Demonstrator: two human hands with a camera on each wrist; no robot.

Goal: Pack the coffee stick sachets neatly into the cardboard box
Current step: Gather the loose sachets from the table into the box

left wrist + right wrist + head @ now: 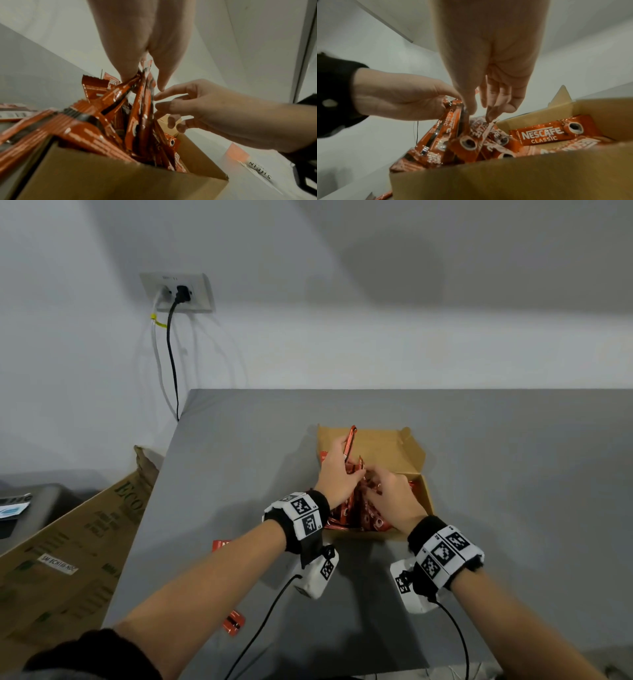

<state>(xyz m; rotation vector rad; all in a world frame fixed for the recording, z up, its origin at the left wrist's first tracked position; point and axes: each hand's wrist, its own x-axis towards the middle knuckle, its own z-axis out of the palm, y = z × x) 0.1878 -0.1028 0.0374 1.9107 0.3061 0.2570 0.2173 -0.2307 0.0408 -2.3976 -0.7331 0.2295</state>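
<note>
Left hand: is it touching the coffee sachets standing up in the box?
Touching. The left wrist view shows the left hand pinching the top ends of several upright sachets in the cardboard box; the head view shows that grip too.

Sachets (371, 518) lie in the box (416, 451) on the table (513, 474).

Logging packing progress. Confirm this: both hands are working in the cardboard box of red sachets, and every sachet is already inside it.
Not every sachet. The head view shows two red sachets outside the cardboard box, on the table by the left forearm. Both the left hand and the right hand are in the box.
</note>
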